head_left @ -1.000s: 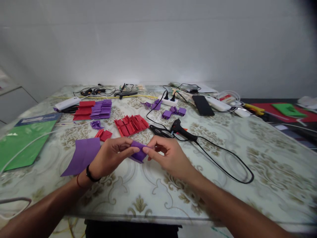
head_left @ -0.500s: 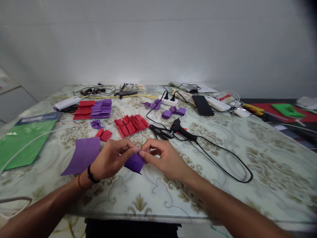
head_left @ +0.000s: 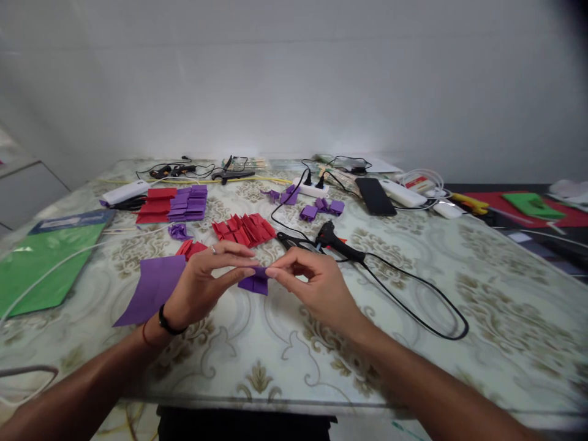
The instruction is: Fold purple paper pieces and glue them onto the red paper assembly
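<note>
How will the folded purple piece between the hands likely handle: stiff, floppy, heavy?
The purple piece hangs from fingertip pinches of the left hand and right hand, so it is probably very light. It holds its folded shape without drooping, so likely fairly stiff, though thin paper would probably crush easily.

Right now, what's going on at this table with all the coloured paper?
A person holds a small folded purple paper between the fingertips of the left hand and right hand, over the table. A flat purple sheet lies beside the left wrist. Behind the hands lie a row of folded red pieces, scissors and a glue gun with its black cord.
</note>
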`<action>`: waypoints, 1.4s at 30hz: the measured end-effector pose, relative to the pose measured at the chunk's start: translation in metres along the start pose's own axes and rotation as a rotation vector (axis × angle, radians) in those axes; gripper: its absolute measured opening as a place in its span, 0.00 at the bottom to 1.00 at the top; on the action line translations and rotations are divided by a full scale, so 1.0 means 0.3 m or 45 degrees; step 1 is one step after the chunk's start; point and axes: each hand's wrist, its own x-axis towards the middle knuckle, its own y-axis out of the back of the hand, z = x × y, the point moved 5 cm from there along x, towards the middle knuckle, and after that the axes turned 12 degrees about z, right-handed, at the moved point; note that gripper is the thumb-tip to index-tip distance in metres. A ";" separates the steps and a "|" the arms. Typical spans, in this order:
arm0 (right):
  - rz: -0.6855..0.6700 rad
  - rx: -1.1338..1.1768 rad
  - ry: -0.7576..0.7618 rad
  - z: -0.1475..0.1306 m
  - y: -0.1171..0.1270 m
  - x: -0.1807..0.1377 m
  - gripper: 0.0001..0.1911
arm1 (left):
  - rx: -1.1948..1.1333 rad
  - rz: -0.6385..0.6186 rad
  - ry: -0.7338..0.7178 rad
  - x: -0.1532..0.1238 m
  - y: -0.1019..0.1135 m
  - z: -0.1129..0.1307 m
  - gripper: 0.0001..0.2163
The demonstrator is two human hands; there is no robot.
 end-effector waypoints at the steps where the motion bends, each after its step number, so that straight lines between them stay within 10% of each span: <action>1: 0.013 0.039 0.013 0.000 0.003 0.001 0.05 | 0.011 0.042 -0.080 0.001 0.008 0.009 0.07; 6: 0.054 0.182 0.180 -0.017 0.019 0.005 0.07 | 0.104 0.095 -0.247 -0.001 0.024 0.042 0.11; 24: 0.117 -0.090 0.527 -0.042 0.028 -0.010 0.14 | 0.129 0.141 0.150 0.002 0.036 0.011 0.07; 31: 0.006 -0.058 0.576 -0.059 0.016 -0.013 0.11 | -0.281 0.166 0.329 0.000 0.019 -0.005 0.09; 42: 0.048 0.169 0.370 -0.059 0.029 -0.014 0.09 | -0.032 0.031 -0.020 -0.027 0.025 0.056 0.10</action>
